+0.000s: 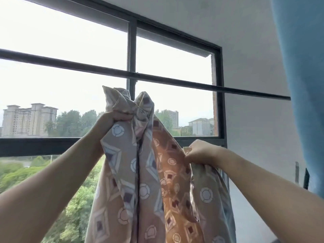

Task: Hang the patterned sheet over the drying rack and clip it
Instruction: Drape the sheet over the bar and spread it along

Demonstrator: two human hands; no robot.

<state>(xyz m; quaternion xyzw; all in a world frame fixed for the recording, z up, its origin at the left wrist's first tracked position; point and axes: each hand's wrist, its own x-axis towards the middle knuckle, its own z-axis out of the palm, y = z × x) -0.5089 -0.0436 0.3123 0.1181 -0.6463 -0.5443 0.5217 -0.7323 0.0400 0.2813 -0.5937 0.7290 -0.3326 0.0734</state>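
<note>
In the head view, my left grip (112,120) is clenched tight round the bunched top of the patterned sheet (140,172), held up before the window (70,55), just below the dark bar (175,81). My right grip (199,151) pinches the sheet's edge, lower and to the right.

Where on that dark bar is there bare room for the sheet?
The dark bar is bare from the picture's left edge to the blue cloth; that right end is crowded. The patterned sheet, gripped by left hand and right hand, hangs below it.
</note>
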